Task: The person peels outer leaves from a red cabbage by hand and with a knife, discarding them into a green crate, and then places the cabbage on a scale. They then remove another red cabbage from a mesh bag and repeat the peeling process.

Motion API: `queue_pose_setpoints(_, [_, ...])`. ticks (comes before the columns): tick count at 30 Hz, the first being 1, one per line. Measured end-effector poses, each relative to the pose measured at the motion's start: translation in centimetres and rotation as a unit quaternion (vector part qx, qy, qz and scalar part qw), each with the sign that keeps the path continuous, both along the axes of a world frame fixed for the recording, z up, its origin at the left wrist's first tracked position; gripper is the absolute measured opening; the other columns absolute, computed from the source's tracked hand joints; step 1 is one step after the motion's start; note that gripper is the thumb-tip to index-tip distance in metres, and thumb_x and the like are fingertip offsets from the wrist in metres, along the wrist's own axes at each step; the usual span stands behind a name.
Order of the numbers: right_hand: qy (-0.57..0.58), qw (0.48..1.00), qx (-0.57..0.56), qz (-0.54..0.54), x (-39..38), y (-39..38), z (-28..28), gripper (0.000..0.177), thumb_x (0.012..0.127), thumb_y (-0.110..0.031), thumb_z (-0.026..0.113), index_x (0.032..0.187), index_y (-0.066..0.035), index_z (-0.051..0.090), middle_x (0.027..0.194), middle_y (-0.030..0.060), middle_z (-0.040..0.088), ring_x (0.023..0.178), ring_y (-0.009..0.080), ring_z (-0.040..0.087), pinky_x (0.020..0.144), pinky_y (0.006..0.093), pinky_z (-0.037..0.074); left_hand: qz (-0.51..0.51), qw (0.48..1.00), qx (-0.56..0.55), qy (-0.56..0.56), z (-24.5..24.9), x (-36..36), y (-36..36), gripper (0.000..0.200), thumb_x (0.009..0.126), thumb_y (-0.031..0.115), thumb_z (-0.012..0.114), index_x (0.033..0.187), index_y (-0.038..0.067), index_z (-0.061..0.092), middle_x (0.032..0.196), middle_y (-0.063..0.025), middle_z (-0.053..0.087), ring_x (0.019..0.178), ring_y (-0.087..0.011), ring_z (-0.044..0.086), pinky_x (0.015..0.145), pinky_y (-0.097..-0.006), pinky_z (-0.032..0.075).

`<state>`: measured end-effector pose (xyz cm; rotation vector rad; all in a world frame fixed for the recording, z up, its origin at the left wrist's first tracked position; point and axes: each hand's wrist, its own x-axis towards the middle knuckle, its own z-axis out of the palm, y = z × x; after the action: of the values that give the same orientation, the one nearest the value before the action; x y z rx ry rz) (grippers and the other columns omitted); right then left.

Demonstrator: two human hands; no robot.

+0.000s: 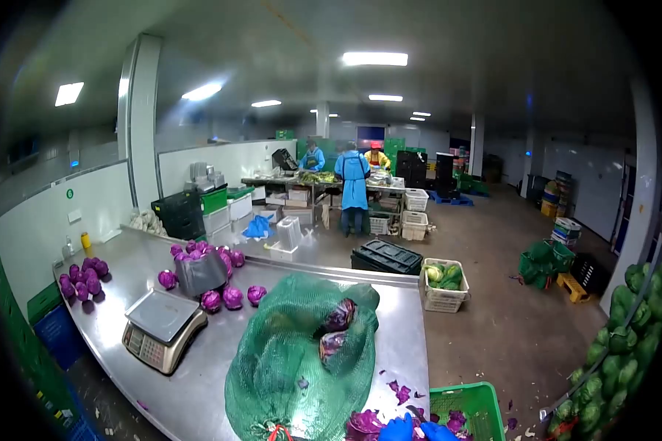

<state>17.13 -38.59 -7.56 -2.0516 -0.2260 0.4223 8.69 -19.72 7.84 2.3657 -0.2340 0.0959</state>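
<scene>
At the bottom edge of the head view are my left hand (397, 428) and my right hand (440, 432), both in blue gloves and cut off by the frame. Purple cabbage leaves (364, 422) lie around them at the table's corner, with some purple between the two hands. Whether my fingers grip anything is hidden. Just beyond, a large green mesh bag (272, 360) lies on the steel table (198, 397), with two red cabbages (338, 316) at its right side. Beside my right hand stands a green crate (485, 404) with purple leaves at its near side.
A weighing scale (162, 323) stands on the table's left, near a metal container (200, 273) surrounded by red cabbages (232, 297). More cabbages (84, 279) lie far left. Beyond are a white crate of green cabbages (445, 298), a black crate (386, 255) and several people. Bagged green cabbages (625, 345) rise at right.
</scene>
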Motion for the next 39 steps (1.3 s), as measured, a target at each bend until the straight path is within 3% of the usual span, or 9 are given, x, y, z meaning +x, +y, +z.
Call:
queue_pose_setpoints(5, [0.119,0.983,0.131,-0.043,-1.8,-0.3,0.8,0.045,0.098,-0.034,0.049,0.127,0.000,0.055,0.121,0.0108,0.061,0.108,0.0164,0.055,0.093,0.0297,0.045,0.012,0.999,-0.012,-0.038,-0.7,-0.7,-0.6,0.044,0.064,0.041,0.074,0.085,0.004,0.064,0.076,-0.0178,0.062,0.067,-0.0349,0.061,0.060,-0.0469,0.048])
queue_pose_setpoints(13, [0.004,0.994,-0.094,-0.053,-1.3,-3.1,-1.7,0.046,0.093,-0.039,0.057,0.118,-0.001,0.060,0.117,0.0108,0.063,0.104,0.0183,0.057,0.092,0.0331,0.045,0.007,0.979,-0.042,-0.200,-5.6,-2.7,0.5,0.075,0.063,0.042,0.078,0.122,0.005,0.048,0.114,-0.0184,0.055,0.104,-0.0369,0.053,0.088,-0.0466,0.043])
queue_pose_setpoints(15, [0.029,0.987,0.108,-0.114,-3.2,-0.2,1.2,0.037,0.085,-0.028,0.069,0.113,-0.004,0.063,0.103,0.0119,0.066,0.093,0.0230,0.062,0.083,0.0333,0.049,0.029,0.987,-0.061,-0.146,-7.1,-3.7,0.9,0.088,0.062,0.048,0.079,0.132,0.007,0.045,0.123,-0.0188,0.050,0.113,-0.0373,0.048,0.096,-0.0480,0.037])
queue_pose_setpoints(18, [-0.152,0.981,0.005,-0.119,-1.8,0.1,-3.2,0.032,0.087,-0.026,0.068,0.112,-0.007,0.063,0.082,0.0053,0.065,0.069,0.0156,0.061,0.063,0.0307,0.050,0.034,0.996,-0.015,-0.076,-14.8,-2.1,1.0,0.093,0.061,0.049,0.079,0.136,0.007,0.043,0.124,-0.0201,0.048,0.113,-0.0393,0.047,0.096,-0.0484,0.037])
queue_pose_setpoints(19, [0.022,0.988,-0.036,-0.150,-2.6,1.6,2.2,0.052,0.085,-0.035,0.064,0.122,0.000,0.057,0.113,0.0197,0.064,0.102,0.0280,0.062,0.090,0.0417,0.048,0.055,0.986,-0.067,-0.142,-8.0,-4.5,1.1,0.097,0.062,0.051,0.079,0.139,0.006,0.040,0.127,-0.0214,0.045,0.113,-0.0407,0.045,0.095,-0.0492,0.035])
queue_pose_setpoints(25, [0.131,0.972,0.133,-0.142,-2.9,1.4,3.6,0.058,0.086,-0.038,0.066,0.127,-0.002,0.051,0.108,0.0184,0.063,0.102,0.0335,0.059,0.089,0.0431,0.048,-0.020,0.998,-0.010,-0.058,-5.3,-3.3,3.7,0.113,0.057,0.053,0.082,0.147,0.009,0.030,0.145,-0.0302,0.031,0.127,-0.0455,0.039,0.104,-0.0514,0.032])
queue_pose_setpoints(28, [0.200,0.955,0.145,-0.168,-5.7,0.0,6.0,0.060,0.094,-0.045,0.053,0.141,-0.012,0.036,0.104,0.0112,0.064,0.048,0.0138,0.050,0.041,0.0300,0.043,-0.077,0.995,0.053,0.031,-4.3,-1.6,4.2,0.118,0.053,0.046,0.087,0.147,0.007,0.027,0.142,-0.0213,0.040,0.129,-0.0360,0.040,0.104,-0.0468,0.031])
queue_pose_setpoints(34, [0.161,0.957,0.140,-0.196,-13.1,3.0,8.7,0.058,0.098,-0.040,0.047,0.148,-0.019,0.026,0.089,0.0085,0.061,0.046,0.0117,0.049,0.040,0.0279,0.043,0.014,0.992,0.061,-0.114,-6.2,-3.3,1.3,0.120,0.051,0.049,0.087,0.144,0.001,0.029,0.139,-0.0276,0.040,0.132,-0.0387,0.037,0.110,-0.0477,0.028])
queue_pose_setpoints(39, [0.164,0.930,0.252,-0.212,-13.2,3.3,3.7,0.050,0.099,-0.037,0.046,0.143,-0.014,0.039,0.084,0.0077,0.060,0.055,0.0086,0.049,0.047,0.0246,0.043,0.044,0.997,-0.042,0.050,-6.6,-3.5,1.1,0.115,0.057,0.052,0.084,0.142,-0.004,0.030,0.141,-0.0304,0.036,0.131,-0.0423,0.038,0.107,-0.0489,0.032])
